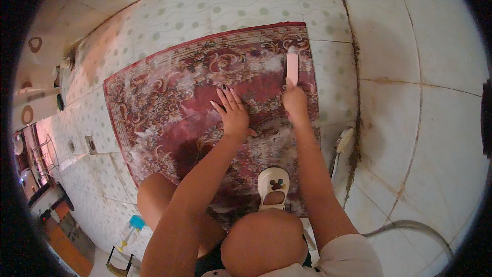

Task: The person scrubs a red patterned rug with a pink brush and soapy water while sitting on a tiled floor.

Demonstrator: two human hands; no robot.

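Note:
A red floral rug [200, 102] lies spread on the tiled floor, with patches of white foam [273, 62] on its surface. My right hand [295, 102] grips a pink brush [292, 67] near the rug's far right corner. The brush is back-up, so its bristles are hidden; a bit of foam shows at its far end. Near the middle of the rug, my left hand [233, 117] rests palm down with its fingers spread, holding nothing. A small dark round spot [225, 87] sits by its fingertips.
A cream clog [273, 184] on my foot stands on the rug's near part. Along the right wall lies a shower head [344, 140]; a grey hose [417, 224] curves behind it. At left are a floor drain [90, 144] and a clear bottle with a blue part [135, 225].

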